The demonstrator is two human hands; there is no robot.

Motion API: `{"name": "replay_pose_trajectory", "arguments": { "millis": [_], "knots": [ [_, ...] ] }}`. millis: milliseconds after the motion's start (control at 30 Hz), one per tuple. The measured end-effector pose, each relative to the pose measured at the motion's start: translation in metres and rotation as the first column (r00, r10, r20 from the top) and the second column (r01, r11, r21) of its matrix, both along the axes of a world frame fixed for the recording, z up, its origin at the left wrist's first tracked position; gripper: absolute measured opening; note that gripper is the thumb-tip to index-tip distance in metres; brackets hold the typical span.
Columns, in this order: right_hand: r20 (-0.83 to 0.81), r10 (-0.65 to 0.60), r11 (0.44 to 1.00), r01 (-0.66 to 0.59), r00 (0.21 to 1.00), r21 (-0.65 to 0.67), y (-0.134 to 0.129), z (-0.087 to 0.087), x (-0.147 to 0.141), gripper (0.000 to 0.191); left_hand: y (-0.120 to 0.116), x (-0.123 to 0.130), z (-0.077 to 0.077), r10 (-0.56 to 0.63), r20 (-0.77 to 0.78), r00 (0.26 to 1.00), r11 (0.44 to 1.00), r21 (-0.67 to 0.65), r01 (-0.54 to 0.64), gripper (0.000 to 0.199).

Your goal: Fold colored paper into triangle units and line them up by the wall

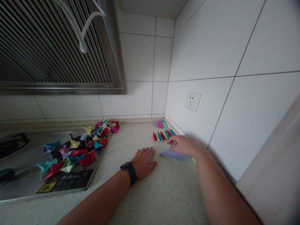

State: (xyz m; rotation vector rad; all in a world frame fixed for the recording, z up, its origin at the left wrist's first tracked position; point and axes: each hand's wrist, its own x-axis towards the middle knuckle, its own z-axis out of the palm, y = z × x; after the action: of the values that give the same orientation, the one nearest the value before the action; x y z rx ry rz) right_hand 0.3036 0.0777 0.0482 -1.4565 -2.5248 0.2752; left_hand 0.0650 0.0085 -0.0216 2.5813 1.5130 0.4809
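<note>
My left hand (pixel 144 162) lies flat on the speckled countertop (pixel 150 193), fingers stretched out and nothing in it; a black watch is on its wrist. My right hand (pixel 179 144) hovers over a sheet of purple paper (pixel 175 155), its fingers curled together. A pale, ring-like band shows at its fingers; whether they hold anything, I cannot make out. Just beyond these fingertips stands a row of small folded paper pieces (pixel 161 135) in red, yellow, teal and blue. Behind that row is a smaller group of folded papers (pixel 160 124) in lilac, pink and teal.
Many colourful folded paper shapes (pixel 75 153) are heaped on the steel gas stove (pixel 14 187) at left. Above it hangs a range hood (pixel 124 75) with a white cable (pixel 82 43). White tiled walls meet at the back corner; a socket (pixel 193 101) is on the right wall.
</note>
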Motion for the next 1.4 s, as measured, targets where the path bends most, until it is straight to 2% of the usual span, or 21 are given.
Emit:
{"name": "replay_pose_trajectory", "arguments": {
  "millis": [200,400,867,1167,1400],
  "knots": [
    [0.216,-0.003,0.998,0.017,0.976,-0.063,0.006,-0.009,0.006,0.028,0.0,0.0,0.0,0.002,-0.018,1.0,1.0,-0.012,-0.002,0.058],
    [0.297,-0.005,0.998,0.023,0.955,-0.055,0.011,-0.015,0.007,0.026,0.001,0.0,-0.001,0.001,-0.03,1.0,1.0,-0.01,-0.001,0.058],
    [0.308,-0.041,0.996,0.063,0.951,-0.062,0.007,-0.015,0.0,0.026,-0.001,0.0,0.001,-0.005,-0.038,0.999,1.0,0.002,0.005,0.057],
    [0.347,-0.041,0.999,0.05,0.937,-0.018,0.006,-0.015,-0.001,0.027,-0.001,0.0,0.001,-0.003,-0.041,0.999,1.0,0.008,0.004,0.057],
    [0.364,0.006,1.0,0.004,0.931,-0.027,0.004,-0.013,-0.005,0.027,-0.002,0.001,0.002,-0.001,-0.044,0.999,1.0,0.008,0.001,0.056]
  ]
}}
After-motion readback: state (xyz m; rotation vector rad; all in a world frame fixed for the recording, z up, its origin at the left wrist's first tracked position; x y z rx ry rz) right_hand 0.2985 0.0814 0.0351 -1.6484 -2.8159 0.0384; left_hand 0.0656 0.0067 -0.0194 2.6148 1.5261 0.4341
